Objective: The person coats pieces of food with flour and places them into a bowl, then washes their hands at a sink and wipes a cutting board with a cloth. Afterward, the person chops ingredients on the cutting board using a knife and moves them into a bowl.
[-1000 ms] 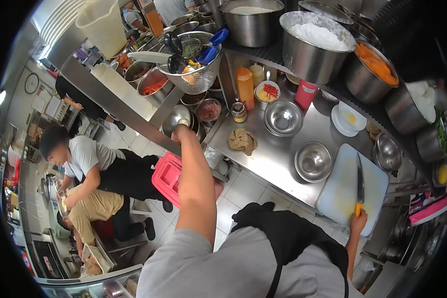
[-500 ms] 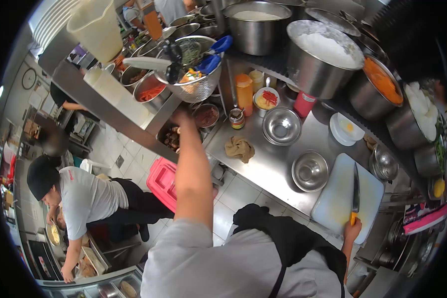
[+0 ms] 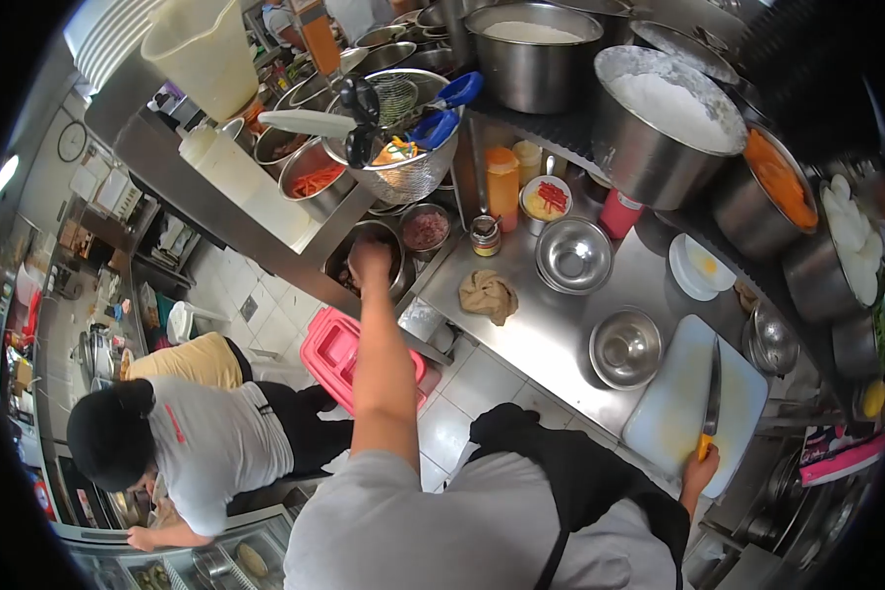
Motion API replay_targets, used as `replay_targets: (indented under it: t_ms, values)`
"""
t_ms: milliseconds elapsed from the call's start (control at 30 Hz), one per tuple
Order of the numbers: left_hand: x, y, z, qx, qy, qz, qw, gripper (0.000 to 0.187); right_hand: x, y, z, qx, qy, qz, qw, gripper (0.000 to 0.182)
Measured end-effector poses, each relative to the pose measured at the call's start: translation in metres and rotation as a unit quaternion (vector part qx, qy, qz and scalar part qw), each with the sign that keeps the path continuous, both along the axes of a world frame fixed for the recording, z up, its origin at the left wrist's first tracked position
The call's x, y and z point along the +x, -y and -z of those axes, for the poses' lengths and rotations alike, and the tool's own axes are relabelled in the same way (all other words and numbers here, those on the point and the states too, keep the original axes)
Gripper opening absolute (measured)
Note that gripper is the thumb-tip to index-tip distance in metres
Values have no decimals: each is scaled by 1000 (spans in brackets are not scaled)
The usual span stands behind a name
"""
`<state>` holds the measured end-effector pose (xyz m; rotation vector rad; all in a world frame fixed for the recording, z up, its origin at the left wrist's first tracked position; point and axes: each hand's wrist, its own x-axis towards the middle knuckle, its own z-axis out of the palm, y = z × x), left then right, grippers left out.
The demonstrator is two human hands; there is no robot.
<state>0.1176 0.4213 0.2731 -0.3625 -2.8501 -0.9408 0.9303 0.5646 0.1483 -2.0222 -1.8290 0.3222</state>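
Note:
My left arm stretches across to a metal bowl (image 3: 399, 258) of dark pieces, and my left hand (image 3: 369, 260) is down inside its rim. The fingers are hidden, so what they hold cannot be made out. At the right, my right hand (image 3: 699, 465) is closed round the yellow handle of a knife (image 3: 713, 393). The blade lies flat along a white cutting board (image 3: 659, 413), pointing away from me. Beside the left hand's bowl stands a smaller bowl of reddish chopped food (image 3: 426, 229).
Metal bowls (image 3: 625, 349), a crumpled brown cloth (image 3: 488, 297) and a small jar (image 3: 485, 236) stand on the steel counter (image 3: 551, 359). Overhead, a shelf carries a pot of white powder (image 3: 649, 147). A pink-lidded bin (image 3: 329, 346) is below; a co-worker (image 3: 216, 442) bends at the left.
My left hand has shifted over the bowl and lowered into it. My right hand stays on the knife. The co-worker leans further down, and a person in yellow shows behind.

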Motion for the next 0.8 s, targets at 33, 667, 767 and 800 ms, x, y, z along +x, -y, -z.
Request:
replay_targets:
  t_ms: [33,667,767,800]
  values:
    - [-1,-3,-1,12,-19,-1,1000,31,-1,1,-2,-3,0,3,1000,39]
    - [25,-88,75,-282,-55,241,927,51,-18,7,-14,-2,23,22,1000,40]
    - [13,-89,84,-234,-87,244,937,60,-19,8,-19,-4,27,23,999,41]
    - [15,-91,79,-233,-70,245,939,60,-21,8,-21,-6,28,20,999,41]
